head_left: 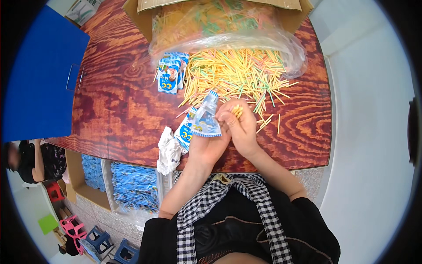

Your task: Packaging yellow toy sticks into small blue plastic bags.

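Observation:
My left hand point(210, 148) holds a small clear-and-blue plastic packet point(207, 115), which lies over its fingers and hides most of them. Right beside it, my right hand point(243, 128) is closed around a small bunch of pale yellow sticks point(237, 110), their ends showing at the top of the fist. The two hands meet at the packet's right edge. More blue-and-white packets point(184, 132) lie under and beside my left hand. Beyond both hands spreads a loose pile of thin yellow, pink and green sticks point(233, 72).
The pile spills from a clear plastic bag point(290, 57) in a cardboard box point(303, 16). Several packets point(169, 78) lie left of it. A crumpled white cloth point(169, 152) sits at the table edge. Below stands a bin of blue packets point(135, 187). A blue panel point(39, 75) borders the left; another person point(39, 163) is nearby.

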The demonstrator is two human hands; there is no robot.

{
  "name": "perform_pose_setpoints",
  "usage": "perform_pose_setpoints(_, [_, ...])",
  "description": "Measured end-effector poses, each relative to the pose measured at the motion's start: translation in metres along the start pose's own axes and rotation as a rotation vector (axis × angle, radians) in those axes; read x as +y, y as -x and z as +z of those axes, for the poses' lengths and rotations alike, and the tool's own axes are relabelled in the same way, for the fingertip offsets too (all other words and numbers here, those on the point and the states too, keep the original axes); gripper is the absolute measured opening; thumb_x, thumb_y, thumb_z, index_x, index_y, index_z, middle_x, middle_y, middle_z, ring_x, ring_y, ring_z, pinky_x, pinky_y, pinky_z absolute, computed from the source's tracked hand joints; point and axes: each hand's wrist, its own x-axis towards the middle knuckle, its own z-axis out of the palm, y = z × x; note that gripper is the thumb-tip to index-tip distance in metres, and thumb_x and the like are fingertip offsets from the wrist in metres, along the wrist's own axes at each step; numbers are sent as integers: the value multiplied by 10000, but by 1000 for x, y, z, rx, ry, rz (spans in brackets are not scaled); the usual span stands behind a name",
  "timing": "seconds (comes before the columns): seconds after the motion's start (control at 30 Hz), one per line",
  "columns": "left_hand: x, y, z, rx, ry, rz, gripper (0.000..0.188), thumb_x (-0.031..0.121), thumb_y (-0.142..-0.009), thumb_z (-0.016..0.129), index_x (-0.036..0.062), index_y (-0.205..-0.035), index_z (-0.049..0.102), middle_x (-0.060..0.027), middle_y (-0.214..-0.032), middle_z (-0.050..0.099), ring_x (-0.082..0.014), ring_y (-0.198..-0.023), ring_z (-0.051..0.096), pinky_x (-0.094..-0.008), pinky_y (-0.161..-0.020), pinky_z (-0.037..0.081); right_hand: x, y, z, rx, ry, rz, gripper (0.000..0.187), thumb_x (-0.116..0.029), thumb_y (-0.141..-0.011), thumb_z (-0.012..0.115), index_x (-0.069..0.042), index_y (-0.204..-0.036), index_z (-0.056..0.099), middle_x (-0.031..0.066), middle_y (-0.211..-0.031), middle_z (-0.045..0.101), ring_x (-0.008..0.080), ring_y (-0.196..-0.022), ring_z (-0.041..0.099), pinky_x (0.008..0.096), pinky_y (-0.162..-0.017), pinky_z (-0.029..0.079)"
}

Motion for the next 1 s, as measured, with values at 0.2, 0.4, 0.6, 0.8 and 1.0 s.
perform_pose_setpoints(0.2, [-10,3,7,175,-41,17,238,229,-965,512,75,-1130,589,-35,-1063,634,-144,-973,592,-293,-921,475,10,7,-3,5,223,-209,190,-63,-875,647,-10,-1002,515,39,-883,509,98,-754,480,225,-703,416])
perform_pose_setpoints(0.4, [-5,9,1,108,3,-3,240,225,-963,513,84,-1139,595,-39,-1090,643,-151,-1007,602,-307,-925,479,3,6,0,-71,246,-84,220,-29,-866,644,-13,-1040,509,3,-770,490,75,-691,457,208,-658,407])
perform_pose_setpoints(0.6, [-8,11,6,206,-84,25,250,240,-966,513,91,-1154,583,-39,-1081,644,-160,-1006,602,-309,-936,473,4,7,0,-36,314,-113,157,-5,-884,604,-4,-1020,524,21,-755,532,80,-667,483,217,-646,423])
perform_pose_setpoints(0.8, [-1,32,28,27,-883,464,184,152,-986,435,72,-1069,579,-132,-1262,577,-245,-1239,502,-443,-1078,326,-10,0,-25,-83,-290,302,94,-88,-948,544,6,-954,543,41,-736,544,97,-664,522,260,-647,460])
perform_pose_setpoints(1.0, [7,32,59,-558,-2080,472,152,150,-954,490,43,-892,577,-177,-1394,487,-345,-1381,344,-498,-1153,133,12,11,-33,-298,-401,376,422,-75,-865,657,11,-1251,512,94,-1175,602,147,-1043,597,287,-864,503])
